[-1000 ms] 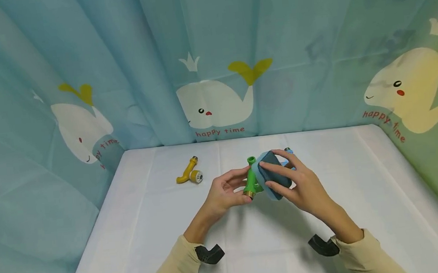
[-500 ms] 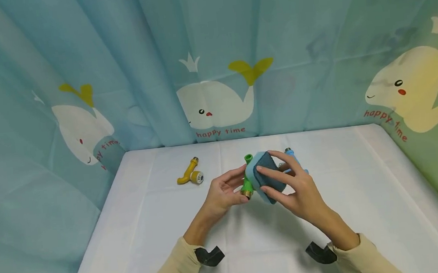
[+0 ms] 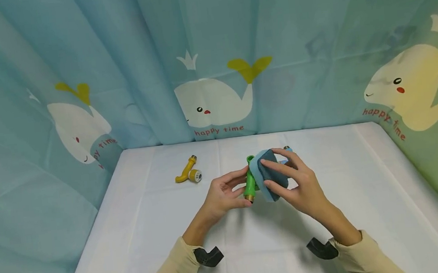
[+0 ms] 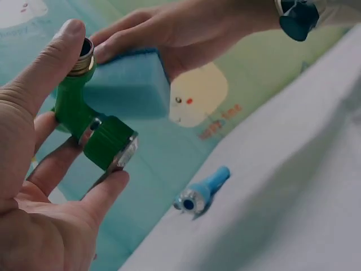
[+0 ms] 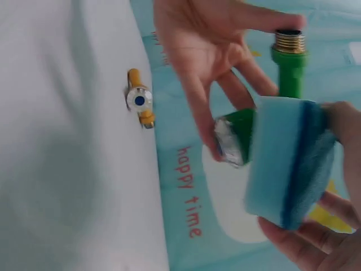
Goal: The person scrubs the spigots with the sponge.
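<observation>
My left hand (image 3: pixel 222 194) grips a green tap (image 3: pixel 249 184) above the table, its thumb at the brass threaded end. In the left wrist view, the fingers reach round the green tap (image 4: pixel 70 107) to its round knob, which has a clear, shiny end. A two-layer sponge (image 3: pixel 275 173), light blue foam with a darker blue face, is held by my right hand (image 3: pixel 303 185). The foam side of the sponge (image 5: pixel 273 158) lies against the tap's body in the right wrist view, covering part of it. Fingers and thumb spread over the sponge's edges.
A yellow tap (image 3: pixel 187 172) lies on the white-covered table (image 3: pixel 164 229), left of my hands. Behind the right hand lies a blue tap (image 4: pixel 206 189), mostly hidden in the head view. A whale-print curtain (image 3: pixel 209 32) hangs round the table's back and sides.
The sponge has shifted slightly left along the green tap and then back to the right, covering more and then less of the tap. The left hand keeps its grip; the tap's tilt changes a little.
</observation>
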A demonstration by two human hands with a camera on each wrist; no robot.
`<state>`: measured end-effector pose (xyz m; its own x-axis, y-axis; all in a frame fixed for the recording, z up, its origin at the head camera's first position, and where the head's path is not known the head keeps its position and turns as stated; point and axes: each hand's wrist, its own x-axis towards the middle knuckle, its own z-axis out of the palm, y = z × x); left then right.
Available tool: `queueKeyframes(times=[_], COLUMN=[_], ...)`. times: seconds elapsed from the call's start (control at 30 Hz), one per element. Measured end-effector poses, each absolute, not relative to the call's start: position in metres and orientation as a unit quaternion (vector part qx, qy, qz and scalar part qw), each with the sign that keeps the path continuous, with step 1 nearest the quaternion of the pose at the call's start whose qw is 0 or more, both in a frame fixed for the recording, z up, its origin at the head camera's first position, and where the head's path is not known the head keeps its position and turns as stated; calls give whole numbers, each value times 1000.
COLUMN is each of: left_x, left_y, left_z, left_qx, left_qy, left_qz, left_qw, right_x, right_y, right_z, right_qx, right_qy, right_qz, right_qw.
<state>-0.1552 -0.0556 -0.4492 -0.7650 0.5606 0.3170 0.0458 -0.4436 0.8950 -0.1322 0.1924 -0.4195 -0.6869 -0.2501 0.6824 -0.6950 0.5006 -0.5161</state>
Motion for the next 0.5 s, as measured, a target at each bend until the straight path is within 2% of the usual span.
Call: queueKeyframes(times=[0.13,0.3,0.5], left_x=[-155,-157,-158], left_y=[-53,-52,-49], left_z=[-449,-450,-449], left_qx=[310,306,298], left_qy=[489,481,486], left_qz=[798,805,807], left_qw=[166,165,153], right_x=[-133,-132,-129], right_y=[193,195,189], right_z=[-421,-423,-427], right_qx=[281,230,235], right_qy=[-829,-838,-828], right_qz=[413,423,454], right_qw=[252,258,231])
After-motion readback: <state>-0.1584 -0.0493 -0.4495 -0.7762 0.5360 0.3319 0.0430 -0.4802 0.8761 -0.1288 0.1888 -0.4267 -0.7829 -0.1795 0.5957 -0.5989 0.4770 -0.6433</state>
